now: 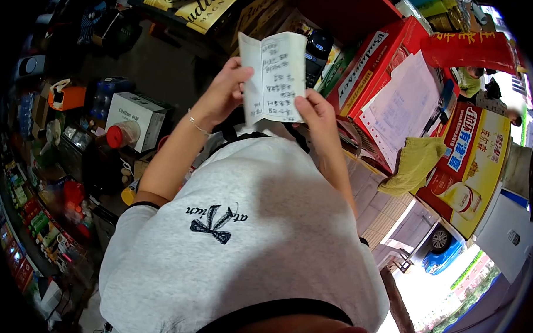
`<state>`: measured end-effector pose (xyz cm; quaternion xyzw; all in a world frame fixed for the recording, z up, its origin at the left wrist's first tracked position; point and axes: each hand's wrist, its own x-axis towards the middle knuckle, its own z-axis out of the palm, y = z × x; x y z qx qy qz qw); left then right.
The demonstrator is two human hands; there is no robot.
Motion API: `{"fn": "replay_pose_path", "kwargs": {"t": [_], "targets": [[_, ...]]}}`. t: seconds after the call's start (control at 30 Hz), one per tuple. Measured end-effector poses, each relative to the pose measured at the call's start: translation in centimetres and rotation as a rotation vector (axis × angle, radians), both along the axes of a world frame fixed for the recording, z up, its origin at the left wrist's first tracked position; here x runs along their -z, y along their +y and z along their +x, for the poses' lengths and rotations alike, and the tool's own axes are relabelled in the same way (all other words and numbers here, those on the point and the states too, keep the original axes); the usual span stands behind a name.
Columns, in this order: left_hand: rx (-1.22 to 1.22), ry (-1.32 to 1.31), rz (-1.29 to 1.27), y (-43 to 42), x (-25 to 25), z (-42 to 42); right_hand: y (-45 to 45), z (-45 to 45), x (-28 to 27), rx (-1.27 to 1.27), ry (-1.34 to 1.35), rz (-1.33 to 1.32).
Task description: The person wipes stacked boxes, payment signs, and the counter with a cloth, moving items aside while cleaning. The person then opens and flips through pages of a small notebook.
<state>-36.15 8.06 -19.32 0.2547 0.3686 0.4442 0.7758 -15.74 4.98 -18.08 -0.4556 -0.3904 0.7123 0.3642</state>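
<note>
A small open notebook [275, 79] with handwritten lines on its pages is held up in front of my chest. My left hand [227, 86] grips its left edge, thumb on the page side, with a thin bracelet on the wrist. At the lower right corner, my right hand [316, 111] pinches the page with its thumb, the other fingers partly hidden behind. Just beyond the notebook, a dark phone-like device with keys [317, 54] lies among boxes and papers.
To the right, a red Budweiser carton [355, 75] bears written sheets [405, 104] and pens. A yellow cloth [416, 163] hangs near a yellow carton [475, 168]. On the left stand a white box [140, 116] and a red-lidded jar [122, 134].
</note>
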Motion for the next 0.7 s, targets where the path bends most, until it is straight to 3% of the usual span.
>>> {"fn": "replay_pose_path", "kwargs": {"t": [0.13,0.33,0.53,0.7], "targets": [[0.037,-0.07,-0.121,-0.4,-2.8,-0.2,-0.4,0.2,0.3,0.062,0.273,-0.05],[0.113,-0.071,-0.024,-0.4,-0.1,0.2,-0.8,0.0,1.4,0.12,0.283,-0.052],[0.093,-0.434,-0.153,-1.5,0.2,1.4,-1.3,-0.5,0.0,0.172,0.32,-0.146],[0.063,-0.447,-0.125,-1.8,0.4,1.5,-1.7,-0.6,-0.1,0.285,0.362,-0.152]]}}
